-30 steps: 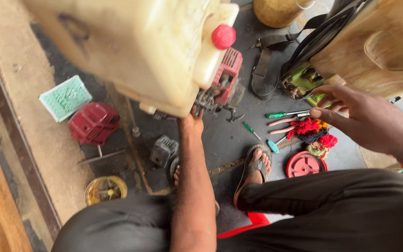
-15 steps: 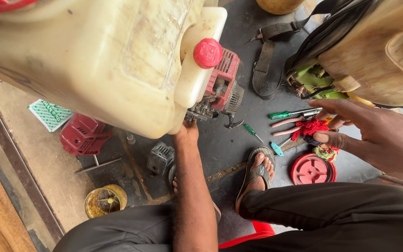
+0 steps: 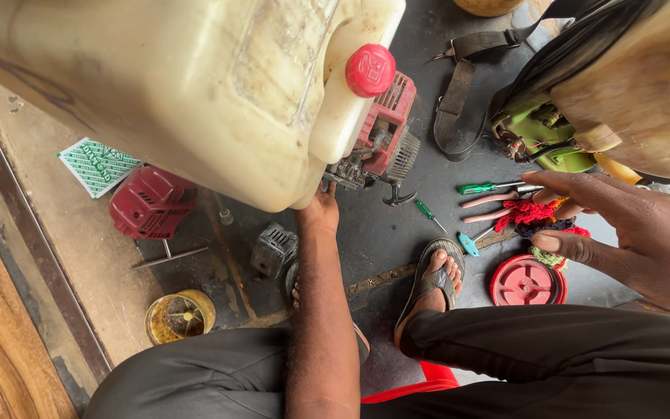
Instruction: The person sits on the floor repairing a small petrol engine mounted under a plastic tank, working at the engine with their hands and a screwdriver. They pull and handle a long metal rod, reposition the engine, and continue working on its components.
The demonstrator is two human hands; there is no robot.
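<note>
A big cream plastic tank (image 3: 195, 85) with a red cap (image 3: 370, 70) fills the upper left. Under its lower edge sits a small red engine (image 3: 385, 140). My left hand (image 3: 321, 208) reaches up to the tank's underside beside the engine, and its fingers are hidden behind the tank. My right hand (image 3: 630, 233) hovers with fingers spread over a red knitted cloth (image 3: 533, 213) and a green-handled screwdriver (image 3: 486, 187), holding nothing.
A second cream tank (image 3: 637, 85) with a black strap (image 3: 459, 85) stands at the upper right. On the floor lie a red lid (image 3: 527, 281), a red engine cover (image 3: 149, 202), a grey part (image 3: 273, 248), a yellow tin (image 3: 180, 314) and a green-white packet (image 3: 98, 164).
The cream tank now fills more of the view and its red cap sits lower. My right hand has dropped a little toward the red cloth. My left arm stays under the tank.
</note>
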